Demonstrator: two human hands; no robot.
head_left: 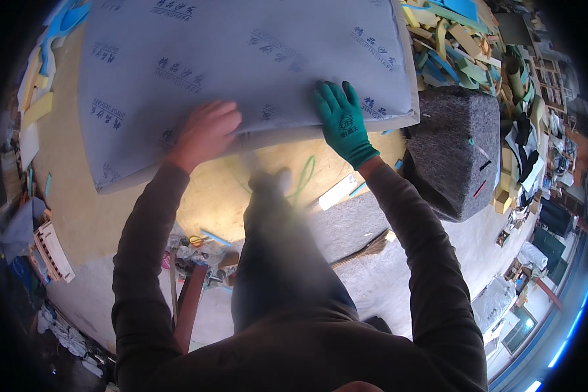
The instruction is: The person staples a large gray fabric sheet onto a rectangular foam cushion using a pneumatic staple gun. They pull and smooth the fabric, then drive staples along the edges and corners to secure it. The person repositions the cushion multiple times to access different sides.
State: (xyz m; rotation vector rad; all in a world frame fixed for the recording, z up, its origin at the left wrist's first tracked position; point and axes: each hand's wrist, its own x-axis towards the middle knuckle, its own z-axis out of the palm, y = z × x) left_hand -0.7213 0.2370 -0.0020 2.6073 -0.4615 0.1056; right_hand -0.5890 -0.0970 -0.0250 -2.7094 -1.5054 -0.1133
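A large padded slab in a grey-blue printed fabric cover [235, 39] fills the far middle, its near edge toward me. My left hand [209, 130], bare and slightly blurred, is closed at the cover near that edge, fingers curled and pressed together. What lies under those fingertips is hidden. Farther right, my right hand [343, 124] wears a green glove and rests on the cover by the same edge. Its fingers lie stretched out and partly spread, with the thumb side not clearly visible.
The slab lies on a tan board surface [65, 196]. A grey felt-covered block [457, 150] stands at its right, below a heap of foam offcuts [464, 46]. Around my legs are a green cord loop [304, 179], yellow-handled scissors [197, 241] and a brush broom [369, 248].
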